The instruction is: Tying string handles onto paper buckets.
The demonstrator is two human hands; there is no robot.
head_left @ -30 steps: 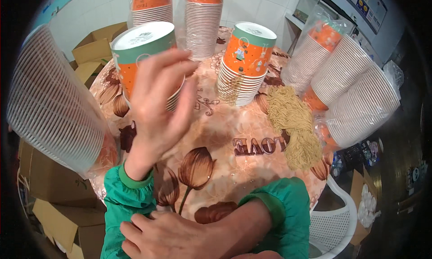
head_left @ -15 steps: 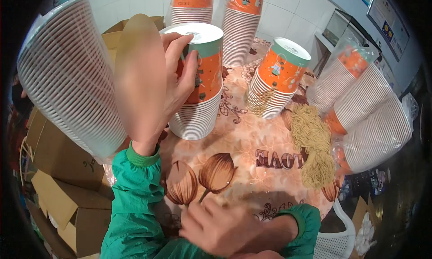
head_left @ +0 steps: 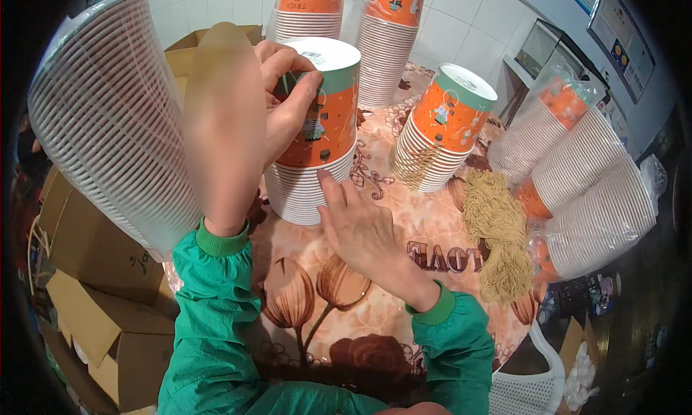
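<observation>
Left hand (head_left: 277,126) and right hand (head_left: 364,231) are at the upside-down paper bucket stack (head_left: 335,119)
A clear plastic bag (head_left: 94,126) contains nested containers; left thumb and fingers curl beside the top bucket's upper edge, their grip I cannot tell; the right hand, raised since the earlier frame from the near side, has fingers loosely apart, index at the white rims; then a second nested stack (head_left: 440,126), yarn (head_left: 497,235), three bagged stacks (head_left: 577,162)
</observation>
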